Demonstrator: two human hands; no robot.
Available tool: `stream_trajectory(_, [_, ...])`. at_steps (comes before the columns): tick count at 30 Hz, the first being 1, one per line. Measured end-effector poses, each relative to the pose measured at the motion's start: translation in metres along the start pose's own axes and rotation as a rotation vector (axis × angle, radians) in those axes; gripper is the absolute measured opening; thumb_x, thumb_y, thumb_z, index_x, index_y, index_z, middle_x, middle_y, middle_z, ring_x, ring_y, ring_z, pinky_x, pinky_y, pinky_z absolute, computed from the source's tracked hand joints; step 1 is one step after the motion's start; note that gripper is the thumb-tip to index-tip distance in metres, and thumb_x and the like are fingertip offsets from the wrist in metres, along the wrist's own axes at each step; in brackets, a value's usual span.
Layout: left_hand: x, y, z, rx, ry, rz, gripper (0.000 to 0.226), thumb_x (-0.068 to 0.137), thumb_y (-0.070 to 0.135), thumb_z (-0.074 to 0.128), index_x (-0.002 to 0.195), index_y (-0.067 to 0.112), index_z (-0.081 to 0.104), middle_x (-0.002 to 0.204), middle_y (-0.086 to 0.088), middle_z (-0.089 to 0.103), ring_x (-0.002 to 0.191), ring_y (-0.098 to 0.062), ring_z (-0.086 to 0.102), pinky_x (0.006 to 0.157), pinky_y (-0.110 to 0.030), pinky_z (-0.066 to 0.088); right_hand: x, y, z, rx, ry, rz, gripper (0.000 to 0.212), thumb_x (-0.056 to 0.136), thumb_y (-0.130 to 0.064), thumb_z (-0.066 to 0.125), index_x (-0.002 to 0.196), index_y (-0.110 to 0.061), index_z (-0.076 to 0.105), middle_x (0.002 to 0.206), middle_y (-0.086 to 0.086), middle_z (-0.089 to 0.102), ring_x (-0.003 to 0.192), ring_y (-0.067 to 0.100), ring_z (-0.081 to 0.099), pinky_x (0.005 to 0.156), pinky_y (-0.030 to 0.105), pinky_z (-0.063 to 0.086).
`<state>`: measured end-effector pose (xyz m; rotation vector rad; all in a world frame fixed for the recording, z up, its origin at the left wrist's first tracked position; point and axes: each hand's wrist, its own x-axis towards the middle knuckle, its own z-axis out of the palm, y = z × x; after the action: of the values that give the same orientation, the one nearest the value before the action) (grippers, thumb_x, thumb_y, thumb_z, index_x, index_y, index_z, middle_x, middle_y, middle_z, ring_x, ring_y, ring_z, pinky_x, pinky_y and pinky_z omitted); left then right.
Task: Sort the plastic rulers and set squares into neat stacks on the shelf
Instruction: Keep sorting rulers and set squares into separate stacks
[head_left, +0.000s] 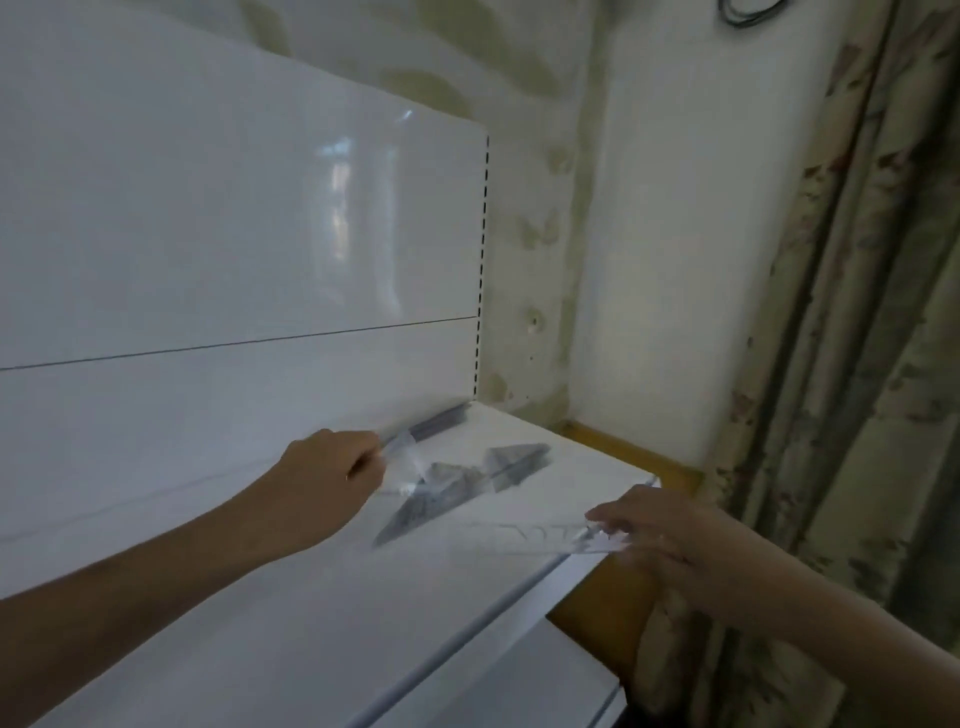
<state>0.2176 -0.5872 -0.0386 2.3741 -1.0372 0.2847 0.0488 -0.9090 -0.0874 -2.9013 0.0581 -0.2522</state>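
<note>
Head view, blurry from motion. White shelf (291, 623) runs from lower left toward right centre of the frame, glossy white back panel (234, 234) behind it filling the upper left.

Left hand (332, 467) at frame centre-left, fingers curled, pinching a clear plastic piece (402, 457) by its near end; the piece tilts up off the shelf. Too smeared to say whether it is a ruler or a set square.

Right hand (654, 530) at right centre, over the shelf's right front edge, fingers and thumb gripping one end of a clear ruler (530, 535). The ruler stretches left from the fingers, roughly level, just above or on the shelf surface; cannot tell if it touches.

Between the hands, on the shelf at frame centre, a loose pile of clear set squares (441, 493), overlapping at different angles, grey and smeared. Another triangular piece (519, 462) lies at the pile's upper right, touching or overlapping it. A dark strip (439, 421), possibly stacked rulers, lies along the foot of the back panel just above the left hand's piece.

Patterned wallpaper (524, 260) in the upper middle, floral curtain (857, 312) down the right side, wooden ledge (623, 452) beyond the shelf's right end.
</note>
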Motion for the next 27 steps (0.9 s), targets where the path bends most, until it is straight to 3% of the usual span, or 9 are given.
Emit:
stream_trajectory(3, [0.03,0.0,0.019,-0.072,-0.064,-0.006,0.026,0.096,0.025,0.046,0.075,0.024,0.061,0.066,0.011,0.057,0.056,0.004,0.052,0.053,-0.012,0.038,0.015,0.017,-0.022,0.158,0.08,0.084,0.017,0.083,-0.051,0.066,0.098,-0.054,0.059,0.092,-0.041,0.057,0.102,-0.011,0.055,0.081,0.008,0.045])
stream_trajectory(5, [0.049,-0.001,0.027,-0.113,-0.086,-0.006,0.024,0.096,0.027,0.048,0.078,0.032,0.063,0.069,0.01,0.064,0.057,0.003,0.054,0.053,-0.013,0.04,0.037,0.023,-0.034,0.091,0.147,0.011,0.03,0.089,-0.036,0.063,0.101,-0.059,0.048,0.099,-0.04,0.052,0.098,-0.017,0.05,0.076,0.002,0.04])
stream_trajectory(8, [0.072,-0.003,0.039,-0.211,-0.087,-0.037,0.011,0.093,0.027,0.052,0.087,0.031,0.06,0.076,0.02,0.069,0.063,-0.002,0.06,0.061,-0.018,0.047,0.077,0.038,-0.043,0.1,0.16,-0.046,0.039,0.09,-0.027,0.063,0.097,-0.06,0.044,0.101,-0.031,0.056,0.097,-0.012,0.053,0.079,0.007,0.043])
stream_trajectory(11, [0.091,0.003,0.054,-0.262,-0.125,-0.048,0.006,0.092,0.021,0.053,0.088,0.026,0.056,0.074,0.016,0.071,0.068,-0.003,0.065,0.07,-0.026,0.055,0.12,0.06,-0.042,0.137,0.177,-0.012,0.024,0.092,-0.027,0.059,0.103,-0.048,0.056,0.104,-0.025,0.06,0.096,-0.007,0.057,0.081,0.012,0.047])
stream_trajectory(13, [0.102,0.01,0.065,-0.272,-0.139,-0.049,0.004,0.091,0.021,0.054,0.087,0.022,0.056,0.073,0.014,0.072,0.066,-0.006,0.066,0.068,-0.029,0.056,0.144,0.074,-0.036,0.164,0.218,-0.005,0.019,0.091,-0.026,0.059,0.108,-0.033,0.063,0.103,-0.016,0.063,0.093,0.001,0.06,0.084,0.025,0.052])
stream_trajectory(17, [0.125,0.03,0.09,-0.244,-0.14,-0.085,0.004,0.09,0.024,0.055,0.086,0.024,0.056,0.072,0.013,0.073,0.059,0.003,0.062,0.062,-0.021,0.051,0.189,0.089,-0.027,0.239,0.208,-0.077,0.019,0.091,-0.023,0.061,0.099,-0.04,0.062,0.096,-0.02,0.063,0.09,0.002,0.061,0.081,0.024,0.052])
stream_trajectory(19, [0.138,0.037,0.103,-0.227,-0.148,-0.123,0.004,0.09,0.026,0.054,0.087,0.023,0.056,0.073,0.01,0.073,0.062,0.005,0.063,0.062,-0.022,0.053,0.214,0.097,-0.022,0.241,0.174,-0.123,0.019,0.092,-0.022,0.06,0.107,-0.032,0.066,0.101,-0.015,0.065,0.091,0.004,0.062,0.083,0.024,0.051])
stream_trajectory(22, [0.154,0.044,0.121,-0.136,-0.15,-0.181,0.005,0.087,0.028,0.052,0.084,0.027,0.055,0.075,0.01,0.07,0.064,0.001,0.061,0.057,-0.019,0.049,0.249,0.11,-0.013,0.197,0.132,-0.223,0.027,0.089,-0.019,0.064,0.115,-0.023,0.066,0.107,-0.01,0.064,0.093,0.005,0.061,0.083,0.022,0.051])
stream_trajectory(27, [0.165,0.056,0.142,0.273,-0.069,-0.2,0.013,0.088,0.042,0.049,0.086,0.03,0.052,0.088,0.013,0.063,0.085,-0.009,0.049,0.075,-0.025,0.041,0.293,0.119,-0.009,0.245,0.056,-0.4,0.032,0.084,-0.033,0.059,0.113,-0.024,0.066,0.1,-0.014,0.06,0.091,0.005,0.059,0.079,0.024,0.049])
